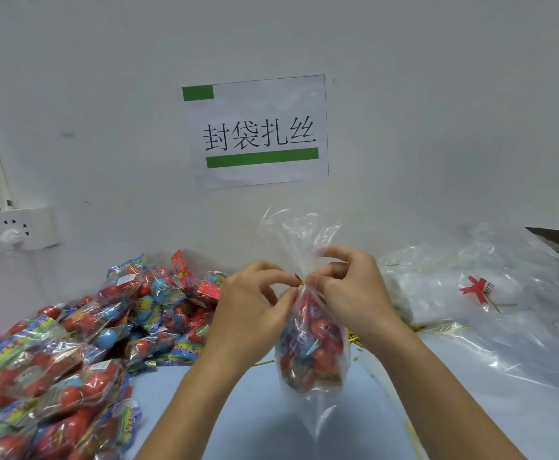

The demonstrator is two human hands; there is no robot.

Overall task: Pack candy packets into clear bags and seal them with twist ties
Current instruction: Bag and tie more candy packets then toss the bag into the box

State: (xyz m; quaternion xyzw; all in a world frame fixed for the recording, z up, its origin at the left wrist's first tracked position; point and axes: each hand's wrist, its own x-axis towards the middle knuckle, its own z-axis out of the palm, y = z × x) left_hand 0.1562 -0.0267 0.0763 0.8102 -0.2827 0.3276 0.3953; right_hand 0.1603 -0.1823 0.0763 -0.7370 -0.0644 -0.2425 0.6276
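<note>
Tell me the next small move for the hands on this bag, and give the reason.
Probably twist the gold twist tie another turn or so. Both the left hand and the right hand pinch at the gathered neck of the clear bag, the candy is already inside, and the tie's ends still stick out between the fingertips, so the seal looks unfinished.

Upright candy-filled clear bag (311, 346), neck cinched by gold twist tie (299, 280).

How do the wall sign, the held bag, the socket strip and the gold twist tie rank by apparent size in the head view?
1. wall sign
2. held bag, though nearer the camera
3. socket strip, partly cropped
4. gold twist tie
</note>
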